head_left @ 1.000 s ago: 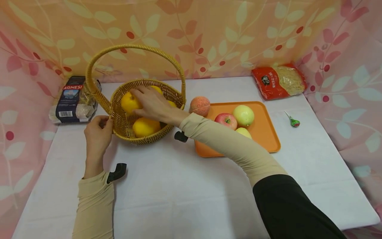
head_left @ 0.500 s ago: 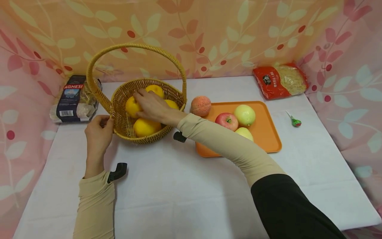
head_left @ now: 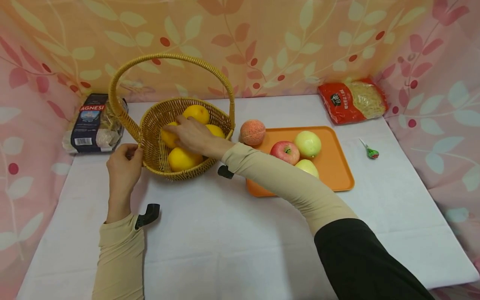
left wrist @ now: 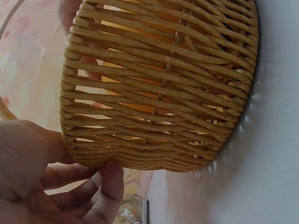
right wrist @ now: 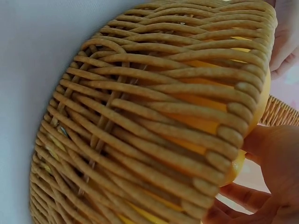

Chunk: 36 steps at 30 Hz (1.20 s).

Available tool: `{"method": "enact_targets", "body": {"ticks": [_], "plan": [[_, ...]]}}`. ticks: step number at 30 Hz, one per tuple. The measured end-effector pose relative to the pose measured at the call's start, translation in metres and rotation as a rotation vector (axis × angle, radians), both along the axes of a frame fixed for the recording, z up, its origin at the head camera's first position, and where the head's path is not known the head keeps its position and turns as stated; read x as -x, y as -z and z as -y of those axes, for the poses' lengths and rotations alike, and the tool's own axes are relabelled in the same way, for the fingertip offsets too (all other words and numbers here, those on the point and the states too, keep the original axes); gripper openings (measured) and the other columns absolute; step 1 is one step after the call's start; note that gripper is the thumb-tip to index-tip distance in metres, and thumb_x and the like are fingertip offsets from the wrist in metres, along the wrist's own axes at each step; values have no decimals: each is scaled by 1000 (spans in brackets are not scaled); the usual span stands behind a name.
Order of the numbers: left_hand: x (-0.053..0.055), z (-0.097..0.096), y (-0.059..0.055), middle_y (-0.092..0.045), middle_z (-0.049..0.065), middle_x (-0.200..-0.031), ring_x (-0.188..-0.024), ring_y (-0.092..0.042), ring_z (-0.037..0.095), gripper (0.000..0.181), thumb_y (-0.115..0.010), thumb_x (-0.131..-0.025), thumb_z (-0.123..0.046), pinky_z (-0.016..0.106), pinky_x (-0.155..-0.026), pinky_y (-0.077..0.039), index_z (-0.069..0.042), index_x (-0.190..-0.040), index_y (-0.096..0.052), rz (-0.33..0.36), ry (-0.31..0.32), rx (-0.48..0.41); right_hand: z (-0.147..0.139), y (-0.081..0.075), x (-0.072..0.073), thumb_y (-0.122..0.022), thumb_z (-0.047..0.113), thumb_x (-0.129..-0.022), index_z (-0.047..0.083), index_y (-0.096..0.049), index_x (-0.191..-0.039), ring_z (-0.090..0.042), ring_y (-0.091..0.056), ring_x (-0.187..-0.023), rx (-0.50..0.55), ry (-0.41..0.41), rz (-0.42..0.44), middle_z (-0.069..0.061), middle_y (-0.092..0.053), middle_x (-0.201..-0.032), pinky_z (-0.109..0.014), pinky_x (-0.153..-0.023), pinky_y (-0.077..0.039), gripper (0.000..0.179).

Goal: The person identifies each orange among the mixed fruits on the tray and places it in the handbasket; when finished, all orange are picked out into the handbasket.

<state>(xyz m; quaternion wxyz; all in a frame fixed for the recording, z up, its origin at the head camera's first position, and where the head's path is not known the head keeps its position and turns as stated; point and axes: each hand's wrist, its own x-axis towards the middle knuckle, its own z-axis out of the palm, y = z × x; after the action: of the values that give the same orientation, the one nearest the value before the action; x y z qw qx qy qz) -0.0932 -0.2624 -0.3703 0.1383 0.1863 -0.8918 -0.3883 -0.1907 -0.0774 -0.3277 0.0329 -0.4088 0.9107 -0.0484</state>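
Note:
A woven wicker basket (head_left: 150, 160) with a tall arched handle holds several yellow round fruits, one at the front (head_left: 183, 160) and another at the back (head_left: 198, 112). My left hand (head_left: 123, 168) pinches the basket's left rim near the handle's foot; its thumb and fingers show against the weave in the left wrist view. My right hand (head_left: 196, 135) reaches in over the right rim, with thumb and fingers around the left yellow fruit (head_left: 168, 139), partly covering it. In the right wrist view the basket wall (right wrist: 154, 93) hides part of the right hand's fingers.
Right of the basket, an orange tray (head_left: 335, 175) carries a red apple (head_left: 285, 152) and two pale green fruits (head_left: 307, 143). A rough pink ball (head_left: 252, 132) sits at its corner. Pasta bag (head_left: 90, 123), red noodle packet (head_left: 354, 102) and lollipop (head_left: 371, 153) lie around.
My right hand has shifted slightly right and toward me inside the basket, and the left yellow fruit moved with it. More of the back fruit shows. My left hand stays on the rim.

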Motion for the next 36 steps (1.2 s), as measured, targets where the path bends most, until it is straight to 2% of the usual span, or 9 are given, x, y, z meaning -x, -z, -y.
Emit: {"method": "enact_targets", "body": {"ticks": [12,26,31,36], "plan": [[0,-2,-2,-65,14,-98,-66,-46,-7,34,-50,-98,-24,10,-57,-38,0,-116,-67,16,-3,-10,-1,-1,-1,-51,29,-101,25,-43,-148,-22,-53,-127,-10,-9,-7,-14,-47,-145,-32,-110,-39,48],[0,-2,-3,-64,11,-96,-69,-46,-5,34,-50,-97,-25,12,-59,-38,-1,-116,-67,29,-7,-11,-10,-6,-2,-50,31,-100,26,-41,-149,-24,-49,-131,-2,6,22,-13,-47,-146,-35,-111,-38,50],[-1,-2,-4,-64,12,-96,-66,-47,-6,35,-50,-97,-25,11,-59,-39,-1,-116,-66,33,-8,-16,-26,-16,-6,-51,32,-100,23,-41,-150,-26,-41,-139,28,-8,36,-13,-44,-150,-38,-117,-32,51],[-1,-2,-4,-65,12,-99,-71,-46,-5,35,-49,-98,-26,13,-62,-38,-2,-117,-66,46,-12,-8,-57,-23,-13,-54,30,-99,21,-44,-147,-32,-46,-135,124,-16,48,-15,-46,-148,-41,-114,-37,51]]}}
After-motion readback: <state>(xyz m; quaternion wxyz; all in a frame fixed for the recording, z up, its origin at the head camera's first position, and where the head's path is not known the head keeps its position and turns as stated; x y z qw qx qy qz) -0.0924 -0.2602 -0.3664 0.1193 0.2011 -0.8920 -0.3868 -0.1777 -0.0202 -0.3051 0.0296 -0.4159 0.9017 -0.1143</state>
